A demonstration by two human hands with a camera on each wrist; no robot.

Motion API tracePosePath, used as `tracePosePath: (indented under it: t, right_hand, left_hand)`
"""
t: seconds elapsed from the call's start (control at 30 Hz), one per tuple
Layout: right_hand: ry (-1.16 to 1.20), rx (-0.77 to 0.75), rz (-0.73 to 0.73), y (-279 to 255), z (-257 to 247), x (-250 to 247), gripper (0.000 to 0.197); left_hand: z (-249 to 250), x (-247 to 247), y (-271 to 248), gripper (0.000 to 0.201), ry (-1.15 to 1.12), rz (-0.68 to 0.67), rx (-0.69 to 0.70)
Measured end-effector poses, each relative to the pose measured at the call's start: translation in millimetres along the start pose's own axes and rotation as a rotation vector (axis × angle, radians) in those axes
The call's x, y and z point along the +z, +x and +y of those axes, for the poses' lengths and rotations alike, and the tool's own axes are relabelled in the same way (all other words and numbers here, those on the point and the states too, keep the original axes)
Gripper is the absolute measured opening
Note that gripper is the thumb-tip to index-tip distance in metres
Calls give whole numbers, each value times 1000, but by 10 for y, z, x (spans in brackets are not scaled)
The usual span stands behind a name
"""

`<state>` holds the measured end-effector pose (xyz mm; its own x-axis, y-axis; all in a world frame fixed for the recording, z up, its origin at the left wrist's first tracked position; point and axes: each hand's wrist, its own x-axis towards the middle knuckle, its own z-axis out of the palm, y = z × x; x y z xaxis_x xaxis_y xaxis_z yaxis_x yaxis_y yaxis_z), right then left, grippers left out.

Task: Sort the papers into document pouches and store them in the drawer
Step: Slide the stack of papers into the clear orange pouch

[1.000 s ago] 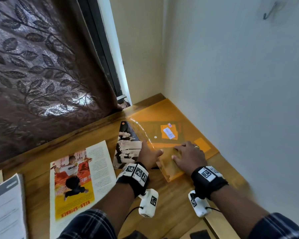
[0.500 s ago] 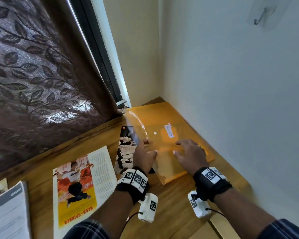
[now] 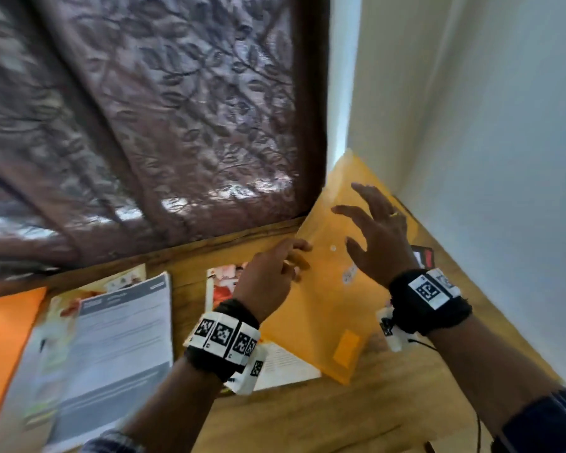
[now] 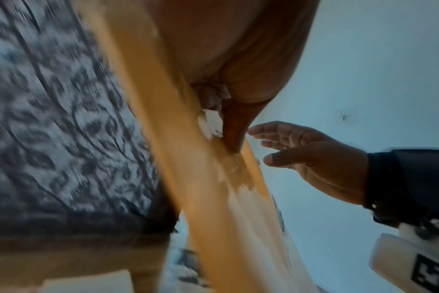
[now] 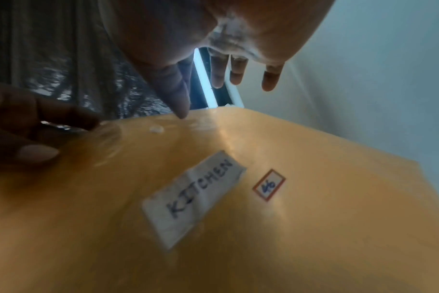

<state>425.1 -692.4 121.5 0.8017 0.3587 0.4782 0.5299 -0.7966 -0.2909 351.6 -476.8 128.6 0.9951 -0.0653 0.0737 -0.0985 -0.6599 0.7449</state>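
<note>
While the left hand (image 3: pixel 268 276) pinches the yellow pouch (image 3: pixel 327 308) by its left edge and holds it tilted up off the worktop (image 3: pixel 356 416), the right hand (image 3: pixel 376 243) hovers in front of the pouch's face with its fingers spread and relaxed, grasping nothing. My judgement is that the main risk lies in that single-edge hold: the plastic is thin and slippery, and with only one side pinched the pouch could sag, twist or slide free, more so if papers are already inside it, which cannot be told from these pictures. Its lower corner hangs just above the leaflet (image 3: pixel 285 361) on the worktop, so a swing could drag or scatter the loose papers there, and the stack of printed sheets (image 3: pixel 111 338) further left lies close enough to be brushed by the forearm. The wall (image 3: pixel 504 158) and the curtain (image 3: pixel 144 109) hem in the corner, so a wide turn might catch the pouch's top. Only the right wrist view shows the label (image 5: pixel 193 198) reading KITCHEN, a small red-bordered sticker (image 5: pixel 269 184) beside it, and the snap button (image 5: pixel 157 129) near the flap; in the head view the label is just a pale smear. Only the head view shows the other papers and an orange folder (image 3: pixel 4 354) at far left. No drawer appears in any view.
</note>
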Motion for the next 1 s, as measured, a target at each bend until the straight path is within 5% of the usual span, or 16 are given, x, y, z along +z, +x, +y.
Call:
tracePosePath:
  t: [0.27, 0.43, 0.57, 0.7, 0.8, 1.0]
  right_hand:
    - [-206, -419, -170, 269, -1419, -96, 36]
    - [-284, -612, -148, 383, -2192, -102, 23]
    - [-254, -690, -147, 431, -2682, -49, 26]
    - [-193, -672, -199, 384, -3060, 37, 24]
    - [-182, -614, -274, 316, -3237, 154, 30]
    - [5, -461, -192, 456, -3409, 443, 15]
  left_hand:
    - [-322, -1024, -946, 49, 309, 119, 72]
    - [-622, -1532, -1402, 49, 505, 266, 170]
    - [-844, -1933, -1762, 29, 690, 421, 197]
    - [-1137, -2294, -2077, 2, 725, 585, 167]
    - [-1311, -2463, -2214, 5, 767, 626, 147]
    - [-1543, -2846, -2265, 18, 873, 821, 87]
